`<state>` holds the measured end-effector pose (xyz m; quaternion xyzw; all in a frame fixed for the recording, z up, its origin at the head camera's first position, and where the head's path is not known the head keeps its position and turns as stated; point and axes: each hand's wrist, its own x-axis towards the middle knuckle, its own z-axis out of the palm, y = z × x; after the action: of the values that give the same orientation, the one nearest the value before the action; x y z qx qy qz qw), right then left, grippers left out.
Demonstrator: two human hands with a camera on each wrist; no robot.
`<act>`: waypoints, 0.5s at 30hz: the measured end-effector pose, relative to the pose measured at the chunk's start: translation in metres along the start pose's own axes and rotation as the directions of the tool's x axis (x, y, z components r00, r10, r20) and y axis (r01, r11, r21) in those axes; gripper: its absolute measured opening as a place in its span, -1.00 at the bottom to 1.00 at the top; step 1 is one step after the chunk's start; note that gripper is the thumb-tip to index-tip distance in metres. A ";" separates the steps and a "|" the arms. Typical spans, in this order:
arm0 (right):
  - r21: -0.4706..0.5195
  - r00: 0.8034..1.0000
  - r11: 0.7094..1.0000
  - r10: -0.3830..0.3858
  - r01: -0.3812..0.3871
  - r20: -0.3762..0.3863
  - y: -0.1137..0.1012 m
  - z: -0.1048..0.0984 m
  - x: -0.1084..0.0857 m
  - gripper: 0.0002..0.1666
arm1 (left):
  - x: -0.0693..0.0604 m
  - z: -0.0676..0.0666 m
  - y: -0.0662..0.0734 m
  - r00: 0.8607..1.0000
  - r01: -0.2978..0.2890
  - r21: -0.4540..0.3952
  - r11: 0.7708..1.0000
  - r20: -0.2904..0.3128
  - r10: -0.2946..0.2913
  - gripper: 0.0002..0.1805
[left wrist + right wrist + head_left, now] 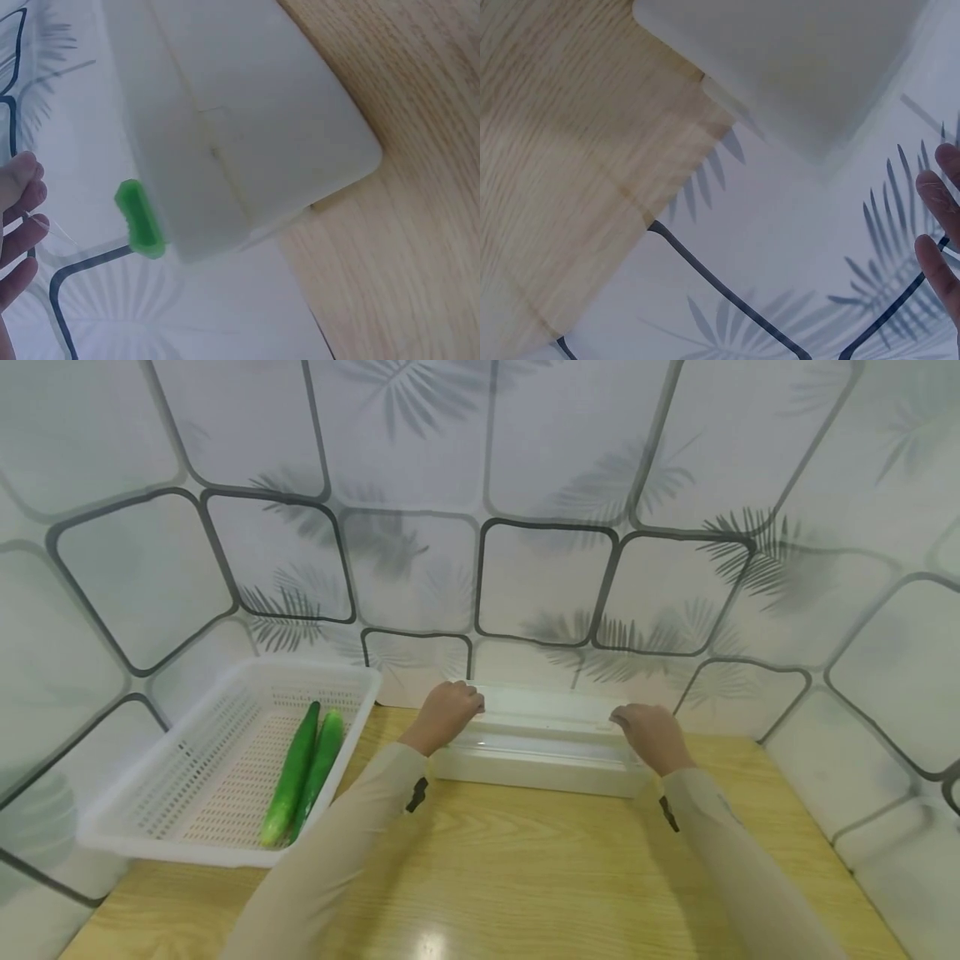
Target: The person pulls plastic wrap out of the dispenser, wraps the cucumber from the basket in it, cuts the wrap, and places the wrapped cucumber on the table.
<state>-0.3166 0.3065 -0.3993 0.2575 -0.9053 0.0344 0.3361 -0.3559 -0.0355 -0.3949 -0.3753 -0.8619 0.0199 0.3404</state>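
Observation:
A long white cling film dispenser box lies crosswise on the table near the back wall. Clear cling film spans the space between the two hands above it. At the box's left end, my left hand pinches the film between thumb and fingers; a thin clear strand shows at those fingertips in the left wrist view. Over the right end, my right hand has bent fingers at the film's other corner; its thumb is hidden in the right wrist view. A green slider piece sticks out from the box's side.
A white perforated plastic basket stands at the left, with two green cucumbers lying side by side in it. Walls with a line-and-leaf pattern enclose the wooden table at the back and sides.

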 end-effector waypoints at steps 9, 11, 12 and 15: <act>-0.011 0.995 0.999 -0.040 0.039 -0.091 0.000 -0.014 0.008 -0.95 | 0.006 -0.012 -0.003 0.999 0.003 0.023 1.000 -0.041 -0.002 -0.90; -0.013 0.994 0.999 -0.040 0.039 -0.099 -0.001 -0.017 0.009 -0.92 | 0.008 -0.016 -0.003 0.999 0.004 0.019 1.000 -0.043 -0.003 -0.90; -0.016 0.994 0.999 -0.039 0.038 -0.102 -0.001 -0.019 0.010 -0.91 | 0.008 -0.018 -0.003 0.999 0.004 0.019 1.000 -0.044 -0.003 -0.89; -0.034 0.995 0.999 -0.030 0.027 -0.094 -0.002 -0.023 0.012 -0.94 | 0.010 -0.024 -0.003 0.999 0.000 0.028 1.000 -0.048 0.001 -0.89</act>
<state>-0.3101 0.3051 -0.3742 0.2632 -0.8849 0.0272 0.3833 -0.3481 -0.0366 -0.3693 -0.3711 -0.8530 0.0230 0.3662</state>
